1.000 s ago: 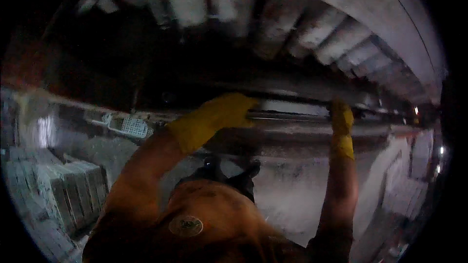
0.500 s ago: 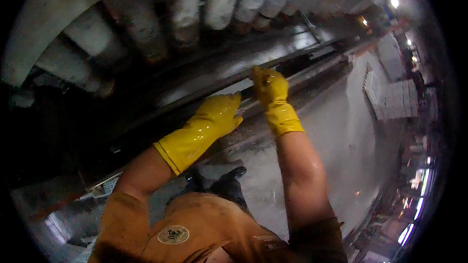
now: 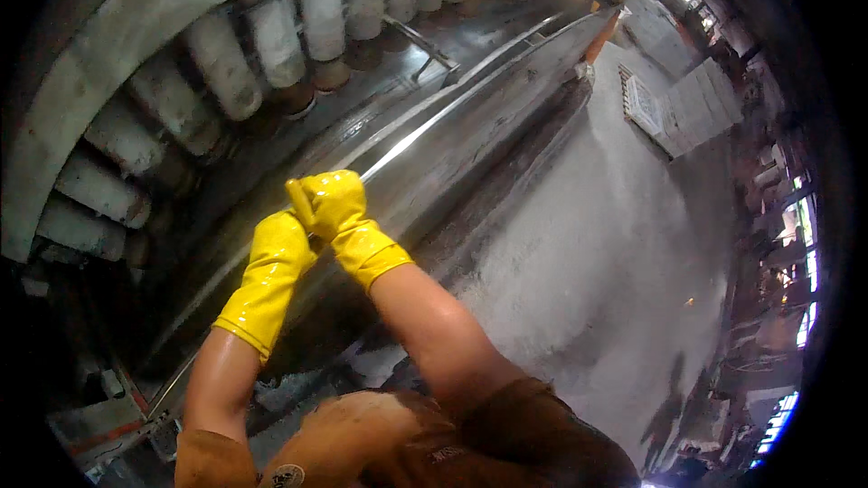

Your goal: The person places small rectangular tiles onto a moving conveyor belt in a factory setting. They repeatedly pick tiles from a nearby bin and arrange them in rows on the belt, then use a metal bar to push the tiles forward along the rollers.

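Both of my hands wear wet, shiny yellow rubber gloves. They meet over the long dark metal trough (image 3: 506, 99) that runs from lower left to upper right. My right hand (image 3: 333, 203) is closed in a fist, its knuckles on top. Just below and to its left, my left hand (image 3: 284, 248) touches it, its fingers curled mostly out of sight. What the hands grip, if anything, is hidden. A thin bright metal edge (image 3: 411, 137) runs up and away from beside my right hand, and a thin line continues past the left glove.
A row of pale, rounded cylinders (image 3: 276, 41) hangs beyond the trough under a curved light beam (image 3: 99, 45). A metal bracket (image 3: 420, 43) sticks out over the far side. Right of the trough lies wet grey floor (image 3: 579, 289), with stacked pale crates (image 3: 692, 108) farther off.
My hands have moved left and come together; before, they were apart, the right farther up the trough. My view has turned, showing more trough and floor.
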Demonstrator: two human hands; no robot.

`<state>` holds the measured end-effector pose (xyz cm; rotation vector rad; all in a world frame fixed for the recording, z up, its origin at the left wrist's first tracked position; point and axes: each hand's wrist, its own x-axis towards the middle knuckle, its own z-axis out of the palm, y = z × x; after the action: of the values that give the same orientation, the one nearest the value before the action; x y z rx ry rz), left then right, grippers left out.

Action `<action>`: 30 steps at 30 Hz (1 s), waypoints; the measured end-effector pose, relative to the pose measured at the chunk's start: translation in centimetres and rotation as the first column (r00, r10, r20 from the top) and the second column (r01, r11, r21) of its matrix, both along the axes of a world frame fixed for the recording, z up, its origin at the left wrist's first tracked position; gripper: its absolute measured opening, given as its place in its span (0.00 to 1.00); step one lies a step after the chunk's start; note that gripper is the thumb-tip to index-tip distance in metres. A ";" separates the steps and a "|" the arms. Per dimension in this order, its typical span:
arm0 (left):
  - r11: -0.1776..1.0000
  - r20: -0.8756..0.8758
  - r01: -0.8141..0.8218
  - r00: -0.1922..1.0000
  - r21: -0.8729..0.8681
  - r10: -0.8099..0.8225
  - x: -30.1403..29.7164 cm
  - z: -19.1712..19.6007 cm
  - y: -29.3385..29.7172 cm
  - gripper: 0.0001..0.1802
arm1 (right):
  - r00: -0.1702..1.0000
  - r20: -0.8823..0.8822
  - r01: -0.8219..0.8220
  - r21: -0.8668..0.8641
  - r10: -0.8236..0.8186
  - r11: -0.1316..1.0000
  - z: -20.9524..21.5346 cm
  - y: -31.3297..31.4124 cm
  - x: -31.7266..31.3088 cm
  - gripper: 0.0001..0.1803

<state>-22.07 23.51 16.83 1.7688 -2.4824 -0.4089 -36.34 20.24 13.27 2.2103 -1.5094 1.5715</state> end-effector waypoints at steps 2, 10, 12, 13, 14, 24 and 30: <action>0.999 0.029 0.027 0.999 -0.029 -0.026 -0.2 0.2 0.0 0.24 | 0.997 -0.052 -0.060 -0.017 0.059 0.998 0.2 0.5 -1.1 0.11; 0.961 0.067 0.151 0.988 -0.233 -0.140 -1.7 0.5 1.0 0.38 | 0.993 -0.029 -0.108 0.100 0.111 0.989 -6.8 9.6 -9.6 0.24; 0.968 0.143 0.141 0.983 -0.206 -0.113 -1.5 0.5 1.0 0.42 | 0.993 0.121 -0.066 0.455 0.011 0.888 -12.0 15.4 -13.6 0.31; 0.972 0.154 0.139 0.982 -0.189 -0.111 -1.4 0.6 0.9 0.42 | 0.940 0.296 -0.146 0.802 -0.172 0.579 -14.9 20.1 -16.2 0.32; 0.976 0.161 0.131 0.981 -0.174 -0.103 -1.4 0.6 0.9 0.42 | 0.948 0.235 -0.150 0.924 -0.213 0.351 -17.7 25.2 -19.9 0.31; 0.993 0.258 0.069 0.965 -0.094 -0.042 -2.4 1.6 1.2 0.43 | 0.746 -0.224 -0.217 0.808 -0.627 -0.547 -17.5 82.7 -41.1 0.27; 0.962 0.094 -0.207 0.970 -0.176 0.226 -3.7 0.0 3.3 0.47 | 0.261 -0.197 -0.260 0.929 -0.945 -0.265 -23.5 81.9 -33.6 0.24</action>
<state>-25.80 26.82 16.88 2.0157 -2.2785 -0.0871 -69.89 102.10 -10.25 -0.5678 -4.0094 0.8864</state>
